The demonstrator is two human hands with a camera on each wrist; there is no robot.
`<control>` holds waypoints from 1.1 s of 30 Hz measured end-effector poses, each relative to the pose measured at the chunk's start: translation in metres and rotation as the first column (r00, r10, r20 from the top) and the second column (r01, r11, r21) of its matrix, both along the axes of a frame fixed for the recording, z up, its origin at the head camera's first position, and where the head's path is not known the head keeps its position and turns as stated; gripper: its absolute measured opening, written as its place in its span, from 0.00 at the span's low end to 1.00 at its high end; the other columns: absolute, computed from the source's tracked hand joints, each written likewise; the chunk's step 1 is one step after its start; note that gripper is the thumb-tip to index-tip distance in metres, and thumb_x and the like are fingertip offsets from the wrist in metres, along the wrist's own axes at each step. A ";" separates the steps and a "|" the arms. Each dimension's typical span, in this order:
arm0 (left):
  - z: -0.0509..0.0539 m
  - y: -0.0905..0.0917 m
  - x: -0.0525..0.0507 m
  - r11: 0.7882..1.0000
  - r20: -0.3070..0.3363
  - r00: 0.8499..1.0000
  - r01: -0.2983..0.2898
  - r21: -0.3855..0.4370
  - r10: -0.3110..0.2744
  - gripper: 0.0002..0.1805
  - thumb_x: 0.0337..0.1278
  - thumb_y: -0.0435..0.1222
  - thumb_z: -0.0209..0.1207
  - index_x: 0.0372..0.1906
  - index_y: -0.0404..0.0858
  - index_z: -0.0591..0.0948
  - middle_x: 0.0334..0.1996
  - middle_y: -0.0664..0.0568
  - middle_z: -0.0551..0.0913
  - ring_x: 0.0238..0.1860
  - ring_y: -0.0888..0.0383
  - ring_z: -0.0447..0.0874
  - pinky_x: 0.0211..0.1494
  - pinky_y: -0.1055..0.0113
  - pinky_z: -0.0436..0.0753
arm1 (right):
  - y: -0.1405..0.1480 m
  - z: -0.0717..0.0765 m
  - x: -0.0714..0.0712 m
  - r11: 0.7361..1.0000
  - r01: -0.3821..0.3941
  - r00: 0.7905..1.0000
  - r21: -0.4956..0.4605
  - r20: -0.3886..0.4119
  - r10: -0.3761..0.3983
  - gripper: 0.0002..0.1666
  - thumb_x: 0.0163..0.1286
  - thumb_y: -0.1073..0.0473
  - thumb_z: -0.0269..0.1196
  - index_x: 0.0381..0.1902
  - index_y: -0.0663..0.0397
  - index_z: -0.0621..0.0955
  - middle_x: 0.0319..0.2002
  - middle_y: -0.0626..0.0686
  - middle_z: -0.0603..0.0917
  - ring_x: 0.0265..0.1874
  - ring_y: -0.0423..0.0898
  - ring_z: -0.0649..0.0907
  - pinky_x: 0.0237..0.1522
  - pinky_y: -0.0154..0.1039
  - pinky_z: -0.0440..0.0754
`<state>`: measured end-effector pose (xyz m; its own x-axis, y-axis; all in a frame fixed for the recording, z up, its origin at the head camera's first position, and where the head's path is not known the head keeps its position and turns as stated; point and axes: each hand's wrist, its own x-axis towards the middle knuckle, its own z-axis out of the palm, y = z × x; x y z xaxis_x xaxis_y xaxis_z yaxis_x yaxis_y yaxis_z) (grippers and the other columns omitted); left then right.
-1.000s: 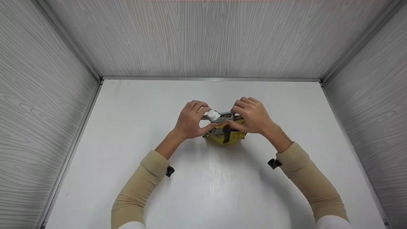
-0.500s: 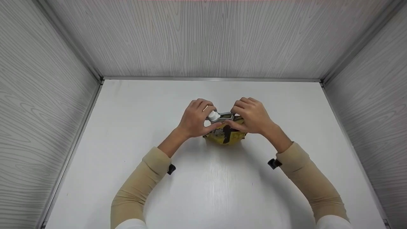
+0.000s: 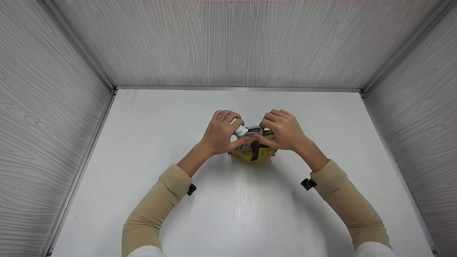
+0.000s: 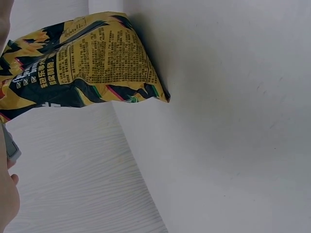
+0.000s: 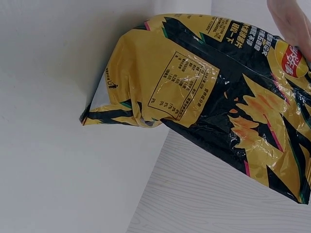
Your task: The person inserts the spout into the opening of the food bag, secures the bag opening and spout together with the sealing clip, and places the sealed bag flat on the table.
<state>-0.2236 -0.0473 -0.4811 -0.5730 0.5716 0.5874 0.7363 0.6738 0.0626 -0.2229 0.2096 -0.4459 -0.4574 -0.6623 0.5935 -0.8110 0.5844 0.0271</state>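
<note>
A yellow-and-black snack bag (image 3: pixel 255 154) stands upright on the white table, its printed panels showing in the left wrist view (image 4: pixel 97 58) and the right wrist view (image 5: pixel 194 92). Across its top runs a grey bag clip (image 3: pixel 255 131) with a white cap (image 3: pixel 241 130) at its left end. My left hand (image 3: pixel 219 135) grips that end, fingers over the cap and thumb along the near side. Opposite it, my right hand (image 3: pixel 284 130) pinches the clip's right end at the bag's top, thumb in front. Fingertips behind the clip are hidden.
The white table (image 3: pixel 228 214) is enclosed by a grey wood-grain back wall (image 3: pixel 235 46) and side walls. Metal strips edge the tabletop. A small black device (image 3: pixel 308 184) sits at the right cuff, another (image 3: pixel 191 189) at the left.
My left hand has shifted slightly right, its fingers now covering much of the white cap that stood exposed a second ago. The right hand and the bag stay nearly still.
</note>
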 end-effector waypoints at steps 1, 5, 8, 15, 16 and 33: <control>0.000 0.000 0.000 1.000 0.004 1.000 -0.001 -0.002 0.001 0.29 0.67 0.65 0.60 0.48 0.43 0.82 0.52 0.50 0.84 0.57 0.50 0.80 0.64 0.52 0.78 | 0.000 0.000 0.000 1.000 0.000 1.000 -0.001 -0.002 0.000 0.35 0.79 0.30 0.53 0.32 0.55 0.85 0.31 0.54 0.88 0.31 0.53 0.86 0.34 0.50 0.86; 0.001 0.000 0.002 1.000 0.028 1.000 -0.001 -0.006 0.001 0.30 0.68 0.66 0.59 0.49 0.43 0.82 0.52 0.50 0.84 0.58 0.50 0.80 0.65 0.51 0.78 | 0.000 0.000 0.000 1.000 -0.002 1.000 -0.005 -0.009 0.002 0.35 0.79 0.30 0.53 0.31 0.55 0.84 0.31 0.54 0.88 0.31 0.53 0.86 0.34 0.50 0.86; 0.002 0.000 0.003 1.000 0.047 0.999 0.005 -0.009 -0.004 0.29 0.68 0.65 0.59 0.49 0.43 0.82 0.52 0.50 0.84 0.58 0.50 0.80 0.65 0.51 0.78 | 0.000 -0.001 0.001 1.000 -0.009 1.000 -0.008 -0.013 0.009 0.34 0.79 0.31 0.54 0.31 0.55 0.84 0.30 0.54 0.87 0.31 0.53 0.85 0.34 0.50 0.85; 0.005 -0.001 0.004 1.000 0.048 0.999 0.018 -0.023 -0.017 0.28 0.67 0.64 0.61 0.48 0.43 0.81 0.52 0.50 0.83 0.58 0.50 0.79 0.65 0.53 0.78 | 0.000 -0.002 0.001 1.000 -0.010 1.000 -0.004 -0.005 0.010 0.35 0.80 0.32 0.53 0.31 0.55 0.84 0.31 0.54 0.87 0.32 0.53 0.85 0.35 0.49 0.85; 0.005 -0.001 0.004 1.000 0.049 0.999 0.019 -0.023 -0.018 0.28 0.67 0.63 0.61 0.48 0.43 0.81 0.52 0.50 0.83 0.58 0.50 0.79 0.65 0.53 0.78 | 0.000 -0.002 0.001 1.000 -0.010 1.000 -0.005 0.002 0.010 0.35 0.80 0.31 0.53 0.32 0.55 0.85 0.31 0.54 0.88 0.32 0.53 0.86 0.35 0.50 0.85; 0.006 -0.001 0.004 0.999 0.047 0.999 0.019 -0.044 -0.017 0.29 0.66 0.64 0.62 0.47 0.42 0.82 0.51 0.49 0.83 0.59 0.49 0.78 0.66 0.52 0.77 | 0.000 -0.006 0.001 0.999 -0.036 0.993 -0.033 0.115 0.039 0.31 0.80 0.33 0.55 0.37 0.54 0.84 0.35 0.54 0.88 0.35 0.52 0.85 0.40 0.49 0.87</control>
